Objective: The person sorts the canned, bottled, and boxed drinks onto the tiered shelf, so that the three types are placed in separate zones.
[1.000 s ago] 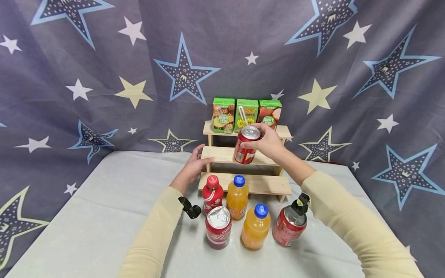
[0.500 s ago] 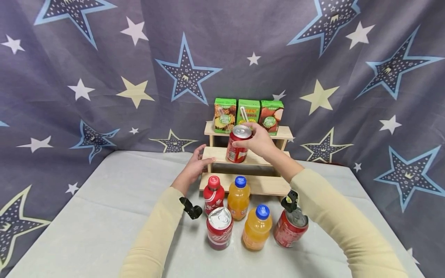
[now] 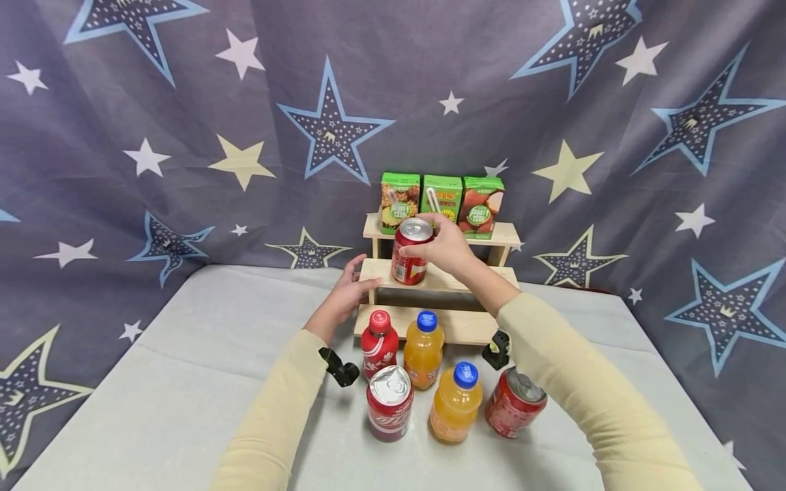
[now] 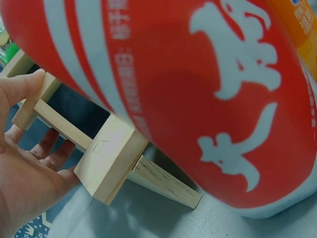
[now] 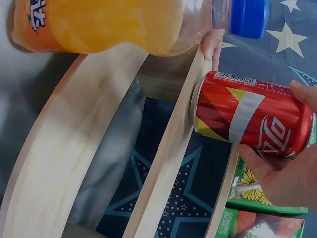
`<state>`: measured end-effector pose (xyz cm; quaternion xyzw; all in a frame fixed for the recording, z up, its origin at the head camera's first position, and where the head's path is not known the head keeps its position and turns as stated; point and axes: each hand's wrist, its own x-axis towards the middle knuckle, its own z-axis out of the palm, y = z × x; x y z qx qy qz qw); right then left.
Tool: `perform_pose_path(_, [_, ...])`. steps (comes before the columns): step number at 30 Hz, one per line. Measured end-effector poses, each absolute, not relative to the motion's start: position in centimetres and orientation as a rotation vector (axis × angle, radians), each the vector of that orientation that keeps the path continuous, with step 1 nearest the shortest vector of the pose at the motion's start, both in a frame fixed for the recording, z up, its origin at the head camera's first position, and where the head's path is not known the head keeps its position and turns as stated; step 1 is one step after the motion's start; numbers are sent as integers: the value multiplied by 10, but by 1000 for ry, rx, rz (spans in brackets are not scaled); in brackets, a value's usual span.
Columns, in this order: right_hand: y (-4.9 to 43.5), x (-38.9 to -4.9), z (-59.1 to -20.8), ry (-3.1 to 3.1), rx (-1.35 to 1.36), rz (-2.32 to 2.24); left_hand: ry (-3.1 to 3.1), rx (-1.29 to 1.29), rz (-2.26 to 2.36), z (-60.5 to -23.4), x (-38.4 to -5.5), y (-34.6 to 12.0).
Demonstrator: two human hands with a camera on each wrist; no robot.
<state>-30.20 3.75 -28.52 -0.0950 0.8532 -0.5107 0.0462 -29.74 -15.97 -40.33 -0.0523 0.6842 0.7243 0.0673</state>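
A red soda can (image 3: pixel 410 254) is upright on the left part of the middle step of a three-step wooden stand (image 3: pixel 454 327). My right hand (image 3: pixel 447 247) grips the can near its top, thumb in front and fingers behind, as the right wrist view also shows for the can (image 5: pixel 252 115). The can's base meets the board there. My left hand (image 3: pixel 346 294) holds the left end of the middle step, with the thumb on the board and the other fingers around the side support (image 4: pixel 64 124). Three green juice boxes (image 3: pixel 439 198) stand in a row on the top step.
In front of the stand are a red bottle (image 3: pixel 379 349), two orange juice bottles (image 3: pixel 424 354) with blue caps, and two larger red cans (image 3: pixel 389 409), one under my right forearm. A grey star-patterned curtain (image 3: pixel 184 136) hangs behind the pale cloth-covered table (image 3: pixel 153 409).
My right hand has carried the soda can left and slightly down along the middle step, towards its left end. My left hand has stayed on the stand.
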Motion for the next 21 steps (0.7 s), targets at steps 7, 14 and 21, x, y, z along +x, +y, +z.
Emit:
perform_pose_path(7, [30, -304, -286, 2582, -301, -1580, 2066, -167, 2174, -402, -297, -159])
perform_pose_path(14, [23, -309, -287, 2586, -310, -1598, 2061, -176, 2175, -403, -298, -159])
perform_pose_path(21, [19, -313, -288, 2605, -282, -1579, 2071, -166, 2168, -402, -297, -158])
